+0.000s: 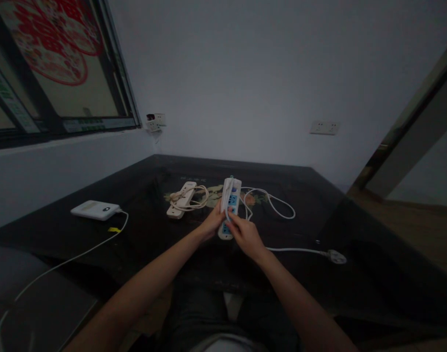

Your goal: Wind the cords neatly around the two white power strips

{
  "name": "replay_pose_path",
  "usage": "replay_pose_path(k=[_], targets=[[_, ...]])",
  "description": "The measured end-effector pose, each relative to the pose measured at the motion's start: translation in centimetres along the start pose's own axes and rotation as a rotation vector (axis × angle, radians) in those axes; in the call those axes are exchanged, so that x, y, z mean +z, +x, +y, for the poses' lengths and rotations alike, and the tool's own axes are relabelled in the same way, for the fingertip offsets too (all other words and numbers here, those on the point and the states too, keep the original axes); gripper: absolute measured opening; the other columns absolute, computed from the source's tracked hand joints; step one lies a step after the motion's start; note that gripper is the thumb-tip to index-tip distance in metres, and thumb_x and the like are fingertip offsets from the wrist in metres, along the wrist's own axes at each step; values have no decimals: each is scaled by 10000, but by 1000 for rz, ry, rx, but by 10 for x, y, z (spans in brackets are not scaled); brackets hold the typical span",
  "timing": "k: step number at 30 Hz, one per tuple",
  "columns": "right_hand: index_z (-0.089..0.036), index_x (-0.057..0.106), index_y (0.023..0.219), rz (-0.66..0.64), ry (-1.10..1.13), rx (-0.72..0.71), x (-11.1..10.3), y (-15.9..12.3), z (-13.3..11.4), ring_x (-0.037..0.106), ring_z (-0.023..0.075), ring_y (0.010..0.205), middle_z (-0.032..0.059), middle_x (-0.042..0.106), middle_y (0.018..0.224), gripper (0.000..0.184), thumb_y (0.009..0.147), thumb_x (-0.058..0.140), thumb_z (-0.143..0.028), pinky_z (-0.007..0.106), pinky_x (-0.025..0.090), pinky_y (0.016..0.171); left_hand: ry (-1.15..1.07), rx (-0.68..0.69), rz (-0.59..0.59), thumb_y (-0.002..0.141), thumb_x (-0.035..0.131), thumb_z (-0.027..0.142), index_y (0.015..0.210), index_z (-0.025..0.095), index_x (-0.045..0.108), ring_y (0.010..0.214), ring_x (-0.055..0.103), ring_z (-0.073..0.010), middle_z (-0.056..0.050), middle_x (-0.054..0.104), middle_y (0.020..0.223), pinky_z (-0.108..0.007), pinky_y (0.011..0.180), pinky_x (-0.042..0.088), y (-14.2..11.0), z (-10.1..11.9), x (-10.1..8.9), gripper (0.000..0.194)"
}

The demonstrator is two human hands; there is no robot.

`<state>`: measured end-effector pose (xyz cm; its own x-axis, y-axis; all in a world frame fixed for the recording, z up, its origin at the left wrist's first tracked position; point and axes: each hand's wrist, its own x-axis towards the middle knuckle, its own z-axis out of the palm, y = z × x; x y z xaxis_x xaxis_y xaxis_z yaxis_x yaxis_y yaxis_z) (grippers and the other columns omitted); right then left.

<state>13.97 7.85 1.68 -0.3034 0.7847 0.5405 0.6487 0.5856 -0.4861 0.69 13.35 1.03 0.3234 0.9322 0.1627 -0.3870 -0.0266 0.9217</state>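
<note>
Your long white-and-blue power strip (232, 199) looks like smooth plastic (the slim white cord (296, 250) too). You have a broad black tabletop (146, 195), glossy, and a pale flat wall (238, 88), matt.

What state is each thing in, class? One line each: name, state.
Blue-socket power strip: gripped in the left hand
White cord: pinched in the right hand, partly loose in loops
White plug: lying unplugged on the dark table
Other power strip: lying flat, its beige cord looped over it
White power bank: lying flat, cable connected
Right wall socket: nothing plugged in
Left wall socket: something appears plugged in
</note>
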Motion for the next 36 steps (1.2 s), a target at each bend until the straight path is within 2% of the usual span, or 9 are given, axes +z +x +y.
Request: replay_pose_path(k=[3,5,7,9,15,20,27,32,36], targets=[[-143,451,1377,-8,-181,42,2,0,-3,672,220,767,122,725,918,450,945,392,-258,303,492,716,-107,-97,28,752,709,355,1208,217,504,825,648,-179,-63,669,993,-259,700,505,0,4,2,518],[-146,410,1403,7,-222,61,3,0,-5,678,219,823,129,712,1018,458,957,354,-237,301,496,739,-205,-178,55,805,647,373,1190,195,523,808,660,-188,-70,680,957,-273,695,517,1,7,2,443],[-156,409,1403,18,-240,68,4,-1,-6,677,208,880,123,684,1118,453,959,349,-222,287,497,765,-289,-258,82,857,564,422,1152,157,552,797,667,-196,-84,686,907,-292,715,527,1,8,2,396],[-161,434,1388,9,-269,71,5,-1,-6,677,197,893,110,685,1124,440,958,362,-222,273,497,773,-325,-297,93,875,528,449,1136,141,561,787,671,-197,-88,685,870,-298,725,531,2,8,2,405],[-165,478,1356,-28,-394,71,8,-2,-7,681,176,848,96,717,1024,416,954,403,-243,244,494,744,-272,-193,86,793,666,397,1172,214,508,781,670,-181,-30,672,853,-275,686,533,-1,4,3,449],[-183,496,1344,-79,-496,92,8,-1,-11,683,175,800,81,730,928,405,957,399,-252,232,488,679,-231,-139,90,756,707,369,1130,211,532,787,656,-158,-35,673,917,-248,702,522,-2,4,5,442],[-186,493,1344,-95,-518,91,5,-1,-15,676,177,807,81,723,943,410,943,423,-235,242,485,689,-183,-106,96,724,729,360,1067,199,547,831,651,-175,-48,667,947,-264,722,520,2,-2,0,420],[-171,521,1314,-5,-451,57,3,-1,-12,652,185,855,88,713,969,388,943,428,-235,271,470,761,-156,-81,80,735,710,396,1066,195,528,791,656,-171,-41,670,883,-283,725,525,6,-3,-6,427],[-178,591,1233,103,-346,58,-5,0,-2,637,177,802,74,716,907,344,937,465,-299,280,454,767,-178,-71,89,755,694,396,1080,196,525,784,665,-168,-45,678,919,-292,721,534,7,-3,-7,417]])
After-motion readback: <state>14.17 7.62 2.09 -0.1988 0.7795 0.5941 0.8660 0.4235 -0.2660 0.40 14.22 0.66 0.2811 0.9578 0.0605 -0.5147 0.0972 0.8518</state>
